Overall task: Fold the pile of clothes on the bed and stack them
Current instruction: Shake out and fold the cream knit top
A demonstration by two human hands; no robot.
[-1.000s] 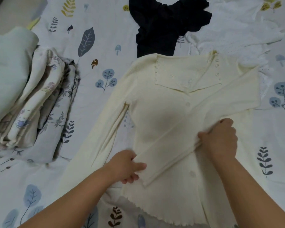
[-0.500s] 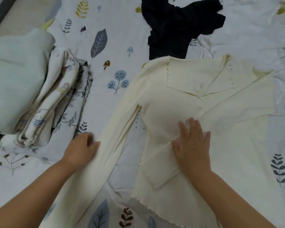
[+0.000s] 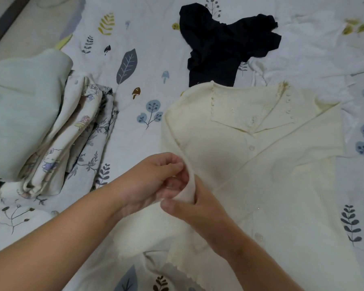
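A cream button-front cardigan [image 3: 261, 164] lies face up on the leaf-print bed sheet [image 3: 135, 34], its right sleeve folded across the chest. My left hand [image 3: 151, 181] and my right hand [image 3: 189, 204] meet at the cardigan's left side. Both pinch the left sleeve, which is lifted off the bed and bunched between them. A stack of folded clothes [image 3: 40, 127] sits at the left, with a pale green garment on top and printed fabrics beneath.
A crumpled black garment [image 3: 223, 45] lies beyond the cardigan's collar. A white garment [image 3: 315, 51] is spread at the upper right. The bed's edge and floor [image 3: 13, 24] show at the upper left.
My left hand has lifted the left sleeve inward from the bed. My right hand left the cardigan's chest and came over to grip the same sleeve.
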